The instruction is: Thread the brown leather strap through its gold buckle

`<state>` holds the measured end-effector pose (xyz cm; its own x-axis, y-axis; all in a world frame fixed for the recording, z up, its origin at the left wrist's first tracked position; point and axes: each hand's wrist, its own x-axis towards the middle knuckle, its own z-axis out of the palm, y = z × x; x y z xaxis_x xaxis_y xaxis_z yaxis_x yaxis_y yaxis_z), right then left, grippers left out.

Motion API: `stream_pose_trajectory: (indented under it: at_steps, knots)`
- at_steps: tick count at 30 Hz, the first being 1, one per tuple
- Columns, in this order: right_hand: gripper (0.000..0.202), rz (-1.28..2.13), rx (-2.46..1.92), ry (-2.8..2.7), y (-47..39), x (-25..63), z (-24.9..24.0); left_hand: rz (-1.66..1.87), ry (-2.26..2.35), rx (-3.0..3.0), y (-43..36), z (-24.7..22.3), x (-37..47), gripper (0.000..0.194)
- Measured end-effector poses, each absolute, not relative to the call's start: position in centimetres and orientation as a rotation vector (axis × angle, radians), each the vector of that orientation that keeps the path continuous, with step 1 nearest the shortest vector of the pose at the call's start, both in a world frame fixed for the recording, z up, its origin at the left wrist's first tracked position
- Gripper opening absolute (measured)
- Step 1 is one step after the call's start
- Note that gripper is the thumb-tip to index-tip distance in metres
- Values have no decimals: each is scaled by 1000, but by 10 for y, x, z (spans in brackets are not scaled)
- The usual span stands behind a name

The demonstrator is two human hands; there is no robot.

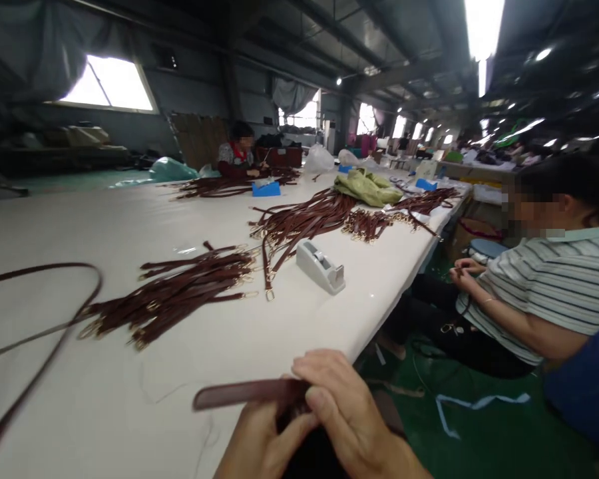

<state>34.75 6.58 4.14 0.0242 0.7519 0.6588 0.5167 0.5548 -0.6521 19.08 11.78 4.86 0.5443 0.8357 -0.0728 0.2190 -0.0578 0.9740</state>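
Observation:
Low in the middle of the head view, my left hand [262,436] and my right hand [347,409] meet around a dark brown leather strap [234,395]. The strap's rounded flat end sticks out to the left above my left hand. My right fingers press over its other part, which they largely hide. Both hands are closed on it, slightly blurred. Beyond them, a bundle of brown straps with gold-coloured clasps [180,293] lies on the white table [279,332]. A grey tape dispenser [321,266] stands to the right of that bundle.
A long loose strap [44,372] curves across the table's left side. Farther back lie a larger strap pile [309,216], a green sack [367,186] and a blue tape dispenser [266,189]. A co-worker in a striped shirt [544,279] sits at right; another person [235,156] works across the table.

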Motion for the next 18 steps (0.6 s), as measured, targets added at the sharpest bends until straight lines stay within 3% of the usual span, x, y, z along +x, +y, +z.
stream_pose_trajectory:
  at_steps: [6,9,12,18]
  knots:
    - [32,722,-1006,-1789,76,346,86,630,811,1837,113,55,189,21]
    - [29,964,-996,-1690,77,351,96,654,826,1835,109,59,186,28]
    - [25,1187,-941,-1439,75,364,101,664,850,1807,107,62,181,21]
    - [32,1269,-1085,-1305,71,393,101,680,860,1777,105,58,173,15]
